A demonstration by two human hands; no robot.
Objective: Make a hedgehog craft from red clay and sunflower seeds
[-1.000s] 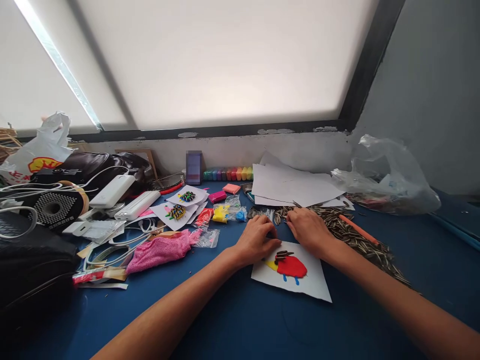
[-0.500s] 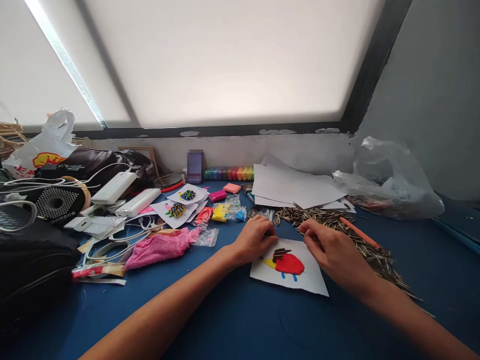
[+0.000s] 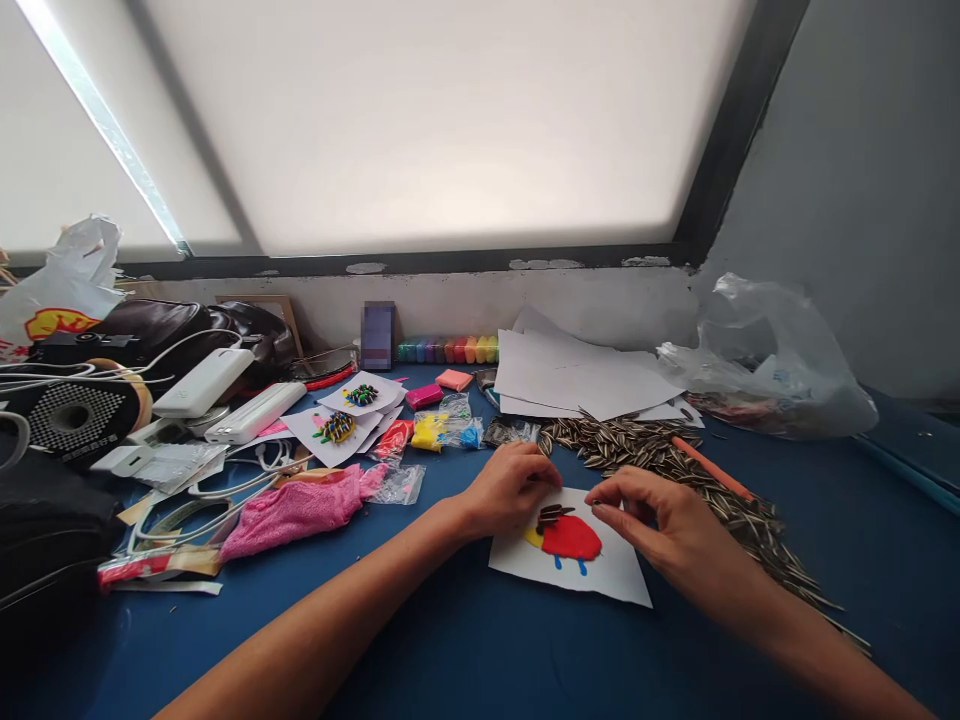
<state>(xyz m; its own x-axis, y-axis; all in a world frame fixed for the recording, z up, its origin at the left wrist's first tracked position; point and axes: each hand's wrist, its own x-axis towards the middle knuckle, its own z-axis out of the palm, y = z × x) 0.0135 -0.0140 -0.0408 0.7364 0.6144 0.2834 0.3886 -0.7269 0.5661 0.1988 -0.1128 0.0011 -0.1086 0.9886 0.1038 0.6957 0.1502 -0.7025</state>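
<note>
A small white sheet of paper (image 3: 621, 575) lies on the blue table, bearing a red clay body (image 3: 571, 540) with a yellow clay part at its left and two blue clay legs below. Several sunflower seeds (image 3: 553, 514) are set on the upper left of the red clay. My left hand (image 3: 511, 487), fingers curled, grips the paper's upper left corner and partly covers the yellow clay. Above the right side of the paper, my right hand (image 3: 637, 505) pinches a sunflower seed (image 3: 596, 503) between thumb and forefinger.
A heap of sunflower seeds (image 3: 637, 445) with an orange stick (image 3: 712, 468) spreads behind my right hand. Bagged clay (image 3: 427, 433), finished seed pictures (image 3: 337, 430), a pink cloth (image 3: 292, 512), and cables lie left. White sheets (image 3: 585, 370) and a plastic bag (image 3: 787, 370) stand behind.
My right hand has come from the seed heap's edge towards the red clay, and a seed now shows at its fingertips. My left hand stays at the paper's corner. The view has shifted slightly.
</note>
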